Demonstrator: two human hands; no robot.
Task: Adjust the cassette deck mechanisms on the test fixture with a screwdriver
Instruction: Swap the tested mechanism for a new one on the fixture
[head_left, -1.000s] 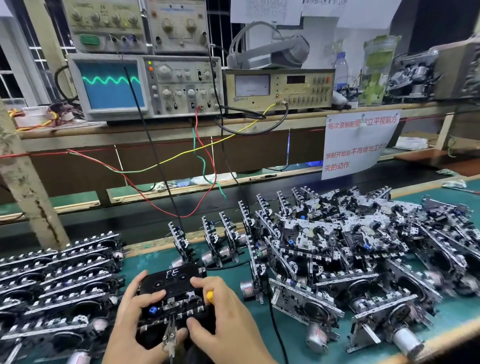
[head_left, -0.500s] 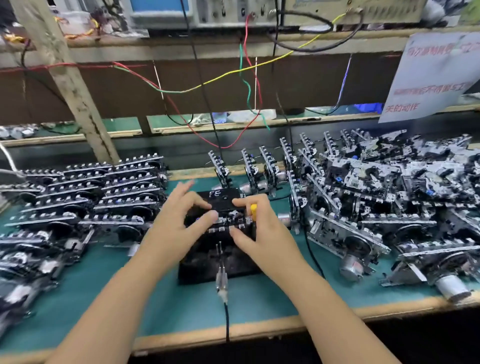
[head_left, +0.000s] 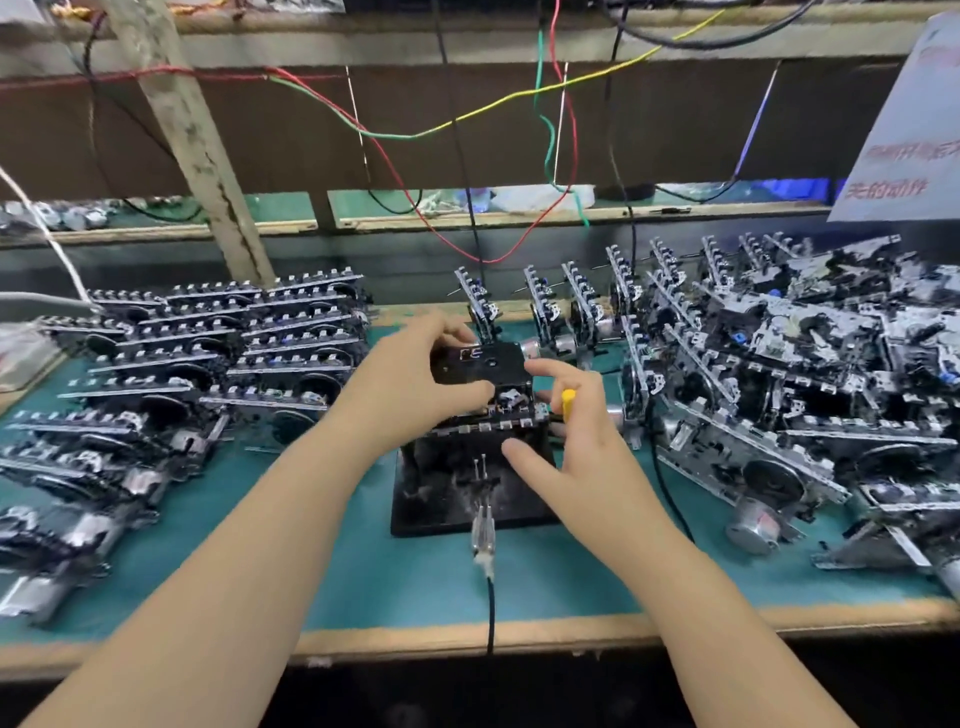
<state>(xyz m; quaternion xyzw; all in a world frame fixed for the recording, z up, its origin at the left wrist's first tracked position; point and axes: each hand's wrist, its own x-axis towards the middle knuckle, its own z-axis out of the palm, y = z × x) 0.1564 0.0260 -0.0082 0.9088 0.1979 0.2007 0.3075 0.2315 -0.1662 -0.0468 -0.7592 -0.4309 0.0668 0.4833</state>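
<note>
**Both hands working on the fixture, screwdriver in the right**

Fingers (head_left: 470, 396) of the left hand (head_left: 415, 384) are gripping the black cassette (head_left: 480, 361) w/ white lettering on top, thumb pressing its near edge and the other fingers curling over its far left corner. Cassette is sitting in the cassette deck mechanism (head_left: 496, 415) that's mounted on the black test fixture (head_left: 457, 483), mid-bench on the green mat (head_left: 415, 577).

Right hand (head_left: 576, 447) is closing around a yellow-handled screwdriver (head_left: 568, 401); only the handle tip is poking out between thumb side and palm, blade hidden, so can't tell what it's touching. Index finger is stretching over the cassette's right corner, thumb is resting on the fixture's front face, just below the mechanism's row of keys.

Clear plug (head_left: 483, 530) w/ two metal pins is lying at the fixture's front edge, its black cable (head_left: 490, 618) running toward the bench lip.

Left of the fixture, stacked mechanisms (head_left: 208, 338) are lying in flat rows. Right side, a looser pile of mechanisms (head_left: 779, 374) is leaning every which way, motors showing. Behind the fixture, a few units are standing on edge. Coloured wires (head_left: 467, 114) are hanging from the shelf above.
</note>
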